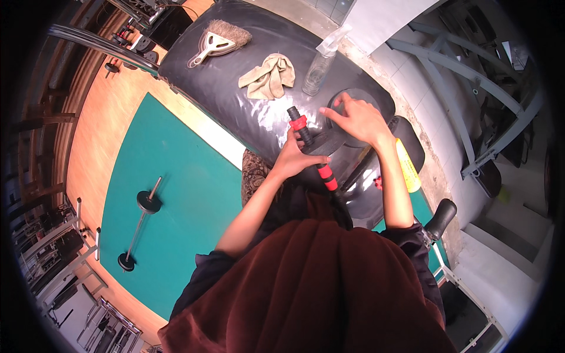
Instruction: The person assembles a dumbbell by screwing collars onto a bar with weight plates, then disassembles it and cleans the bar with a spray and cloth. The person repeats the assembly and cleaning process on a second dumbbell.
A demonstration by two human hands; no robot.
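My left hand (289, 159) is closed round a dumbbell (327, 176) with a black threaded bar end, a red collar and a red-and-black grip. A dark weight plate on the bar sits beside my thumb. My right hand (360, 120) reaches over a round black weight plate (348, 140) lying on the padded bench (206, 94); its fingers are spread, and whether the tips touch the plate I cannot tell. A small red piece (378, 182), perhaps another collar, lies near my right forearm.
Farther along the bench are a clear spray bottle (319, 70), a crumpled beige cloth (271, 76) and a white-handled brush (219, 42). A yellow card (407, 167) shows by my right forearm. A loaded barbell (140, 226) rests on the green mat (188, 241). Metal frames stand at right.
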